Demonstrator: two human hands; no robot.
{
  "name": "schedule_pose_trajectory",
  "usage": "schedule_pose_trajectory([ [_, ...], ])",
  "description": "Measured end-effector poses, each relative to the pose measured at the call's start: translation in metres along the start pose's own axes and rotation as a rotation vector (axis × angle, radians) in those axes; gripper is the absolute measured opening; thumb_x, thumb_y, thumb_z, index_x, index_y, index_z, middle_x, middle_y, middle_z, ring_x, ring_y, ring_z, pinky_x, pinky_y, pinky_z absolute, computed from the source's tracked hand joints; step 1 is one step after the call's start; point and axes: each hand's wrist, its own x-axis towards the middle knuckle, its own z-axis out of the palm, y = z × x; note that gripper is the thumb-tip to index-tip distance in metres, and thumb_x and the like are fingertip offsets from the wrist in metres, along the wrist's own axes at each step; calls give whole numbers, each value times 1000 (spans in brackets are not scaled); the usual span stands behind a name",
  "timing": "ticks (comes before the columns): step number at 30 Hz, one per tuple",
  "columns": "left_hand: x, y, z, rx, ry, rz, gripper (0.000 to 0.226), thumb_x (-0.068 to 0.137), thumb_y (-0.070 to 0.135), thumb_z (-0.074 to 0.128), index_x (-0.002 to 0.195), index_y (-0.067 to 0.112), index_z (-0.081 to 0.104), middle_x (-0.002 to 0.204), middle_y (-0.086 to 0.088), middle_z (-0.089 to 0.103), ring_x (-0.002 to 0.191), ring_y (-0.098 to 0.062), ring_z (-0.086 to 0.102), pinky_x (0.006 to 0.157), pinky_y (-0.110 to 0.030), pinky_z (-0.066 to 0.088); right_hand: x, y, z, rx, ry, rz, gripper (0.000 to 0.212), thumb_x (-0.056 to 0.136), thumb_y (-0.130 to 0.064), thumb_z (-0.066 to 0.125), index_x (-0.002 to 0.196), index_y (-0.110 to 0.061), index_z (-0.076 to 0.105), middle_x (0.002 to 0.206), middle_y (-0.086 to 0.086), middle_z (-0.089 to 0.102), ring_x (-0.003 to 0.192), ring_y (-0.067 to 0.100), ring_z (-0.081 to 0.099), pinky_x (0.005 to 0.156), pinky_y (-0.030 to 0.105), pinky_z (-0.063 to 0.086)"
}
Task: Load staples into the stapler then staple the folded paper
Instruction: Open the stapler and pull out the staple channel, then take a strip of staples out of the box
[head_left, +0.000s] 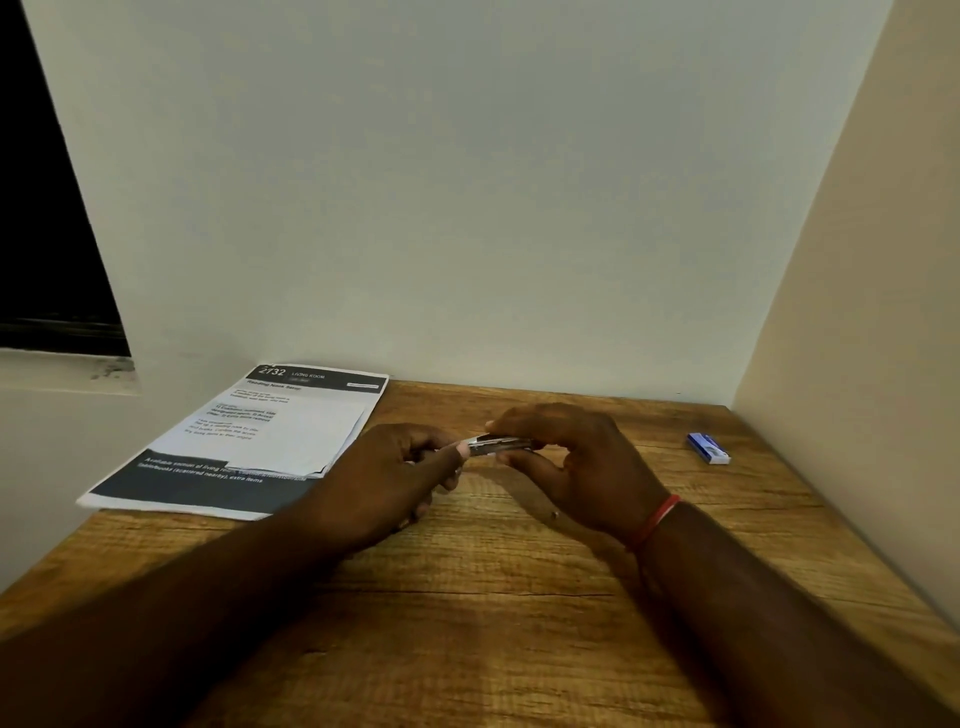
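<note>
1. Table (519, 623) — wood-grain top filling the lower half of the frame; bare in the foreground, serving as the work surface under both forearms.

2. Left hand (395, 467) — centre of frame, fingers curled closed, thumb and forefinger pinched on the left end of the stapler. Judged to be steadying that end or feeding something into it; any staples in the pinch are too small to make out.

3. Right hand (571, 467) — just right of centre, red thread band at the wrist. Fingers arch over the top and the thumb sits beneath, closed around the stapler's right portion, apparently bracing it while the other hand works.

4. Stapler (496, 446) — small, metallic, silver-grey, lying roughly level between the two hands just above the table. Mostly covered by fingers; whether its magazine is open cannot be told.

5. Staple box (707, 448) — small blue carton at centre right, well apart from the hands, lying on the table; open or closed is unclear.

6. Folded paper (306, 441) — white sheet at centre left, resting on a printed sheet (208, 483) with dark bands, beside the left hand. Not yet stapled, by its untouched position.

7. Wall (467, 182) — plain, pale, upper frame; dark window opening at upper left.
</note>
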Motion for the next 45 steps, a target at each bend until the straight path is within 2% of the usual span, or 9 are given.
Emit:
schedule_pose_trajectory([
  [5, 4, -4, 0, 209, 38, 90, 37, 114, 39, 62, 85, 24, 80, 60, 26, 68, 56, 9, 59, 60, -13, 38, -5, 7, -4, 145, 13, 191, 20, 96, -20, 86, 115, -23, 88, 105, -9, 87, 92, 11, 80, 84, 22, 61],
  [9, 8, -16, 0, 313, 29, 133, 26, 113, 37, 65, 97, 30, 86, 96, 21, 83, 97, 5, 73, 87, -23, 53, -12, 2, 0, 413, -58, 486, 12, 99, -14, 82, 107, -23, 87, 87, 16, 82, 68, 45, 72, 58, 40, 59],
  [15, 11, -22, -3, 386, 2, 177, 18, 110, 35, 69, 108, 30, 87, 106, 19, 82, 103, 1, 72, 97, -33, 58, -12, 3, -2, 379, -117, 559, 9, 97, -17, 84, 102, -24, 88, 88, 10, 80, 60, 14, 65, 53, 27, 57],
  [29, 10, -21, -12, 532, -40, 290, 22, 98, 42, 85, 120, 37, 85, 101, 16, 76, 97, -6, 70, 86, -29, 58, -13, 8, -1, 375, -167, 593, 9, 98, -17, 84, 105, -24, 87, 88, 17, 82, 62, 14, 67, 55, 24, 56],
  [33, 11, -23, -13, 514, -41, 291, 29, 96, 46, 86, 123, 37, 84, 102, 18, 76, 100, -1, 71, 86, -23, 58, -14, 8, -7, 446, -119, 650, 30, 91, -26, 92, 119, -32, 83, 104, 3, 83, 79, 12, 76, 71, 33, 64],
  [36, 11, -25, -15, 482, -25, 281, 41, 91, 52, 89, 128, 37, 81, 106, 21, 77, 103, 5, 71, 91, -19, 58, -14, 37, -24, 211, 165, 748, 40, 84, -47, 93, 120, -36, 82, 105, -12, 81, 104, 14, 77, 98, 49, 65],
  [38, 9, -25, -16, 460, -7, 265, 49, 88, 55, 91, 132, 39, 78, 110, 23, 77, 105, 5, 71, 95, -21, 59, -19, 58, -48, -161, 343, 895, 51, 80, -59, 87, 125, -36, 78, 116, -10, 80, 118, 24, 73, 113, 51, 54],
  [41, 8, -21, -17, 456, 25, 276, 55, 86, 55, 92, 136, 40, 75, 114, 25, 75, 109, 6, 69, 93, -17, 57, -40, 82, -78, -613, 210, 1265, 68, 85, -62, 77, 141, -25, 67, 142, 14, 65, 137, 44, 55, 118, 56, 39],
  [45, 2, -11, -16, 442, 64, 282, 59, 86, 56, 92, 139, 44, 70, 118, 30, 71, 116, 13, 61, 86, -3, 49, -52, 100, -78, -659, 56, 1416, 71, 91, -69, 70, 143, -20, 66, 147, 17, 59, 140, 46, 48, 121, 57, 36],
])
